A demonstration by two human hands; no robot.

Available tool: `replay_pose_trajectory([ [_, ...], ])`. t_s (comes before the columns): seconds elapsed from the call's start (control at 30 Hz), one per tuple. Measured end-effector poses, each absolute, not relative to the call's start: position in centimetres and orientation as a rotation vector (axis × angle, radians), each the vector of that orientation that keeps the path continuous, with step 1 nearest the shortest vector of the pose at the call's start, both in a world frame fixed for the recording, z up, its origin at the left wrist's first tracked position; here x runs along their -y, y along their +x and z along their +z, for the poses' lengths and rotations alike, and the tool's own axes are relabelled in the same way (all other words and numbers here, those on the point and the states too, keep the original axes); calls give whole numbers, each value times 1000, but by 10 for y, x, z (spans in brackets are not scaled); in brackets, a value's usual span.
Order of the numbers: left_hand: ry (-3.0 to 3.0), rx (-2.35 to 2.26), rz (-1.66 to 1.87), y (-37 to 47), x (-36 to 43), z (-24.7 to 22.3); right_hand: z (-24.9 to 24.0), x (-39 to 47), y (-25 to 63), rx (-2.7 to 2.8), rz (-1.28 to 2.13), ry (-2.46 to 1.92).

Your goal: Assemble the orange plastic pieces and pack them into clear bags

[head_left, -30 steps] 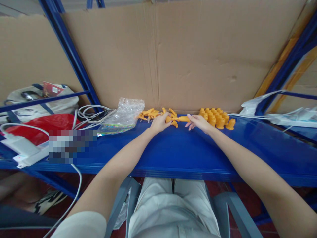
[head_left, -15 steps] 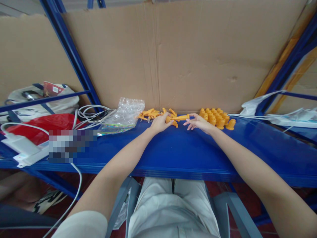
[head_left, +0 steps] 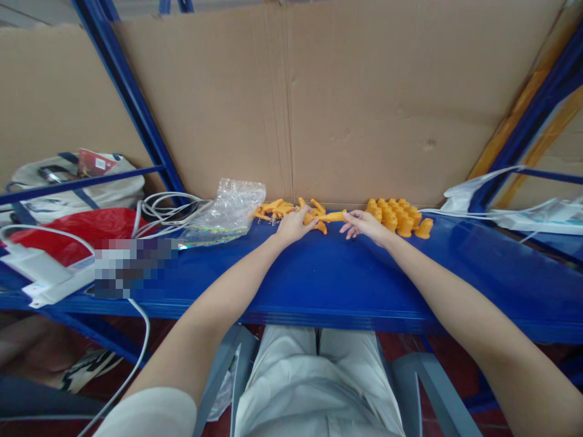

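At the back of the blue shelf, my left hand (head_left: 294,226) closes round an orange plastic part (head_left: 321,227) whose shape its fingers partly cover. From the right, my right hand (head_left: 368,228) pinches the end of what looks like an orange screwdriver (head_left: 336,216) between thumb and forefinger, its other fingers loosely curled. The tool lies level and points at the part in my left hand; whether its tip touches is too small to tell. Behind and left of my left hand is a loose heap of orange parts (head_left: 273,209), with small metal bits (head_left: 272,221) at its front.
Rows of orange cup-like pieces (head_left: 396,212) stand right of my right hand. A clear plastic bag (head_left: 228,212) lies at left, beside white cables (head_left: 168,203), a red bag (head_left: 98,227) and a power strip (head_left: 59,282). Cardboard (head_left: 355,103) walls the back of the blue shelf (head_left: 319,279).
My right hand's fingers have shifted slightly left along the handle, now covering its end. The left hand has stayed almost still.
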State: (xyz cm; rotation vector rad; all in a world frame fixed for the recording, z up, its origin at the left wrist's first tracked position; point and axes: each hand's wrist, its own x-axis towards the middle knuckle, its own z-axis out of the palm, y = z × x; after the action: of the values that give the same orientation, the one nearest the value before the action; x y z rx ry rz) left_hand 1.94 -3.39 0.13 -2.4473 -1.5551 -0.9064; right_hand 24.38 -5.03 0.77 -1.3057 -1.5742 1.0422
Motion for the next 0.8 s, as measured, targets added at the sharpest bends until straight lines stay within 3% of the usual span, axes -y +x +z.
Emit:
replay_pose_trajectory([
  [0.8,-2470,1392,-1118,14,20,-5,6,50,249,1598,1064,-1221],
])
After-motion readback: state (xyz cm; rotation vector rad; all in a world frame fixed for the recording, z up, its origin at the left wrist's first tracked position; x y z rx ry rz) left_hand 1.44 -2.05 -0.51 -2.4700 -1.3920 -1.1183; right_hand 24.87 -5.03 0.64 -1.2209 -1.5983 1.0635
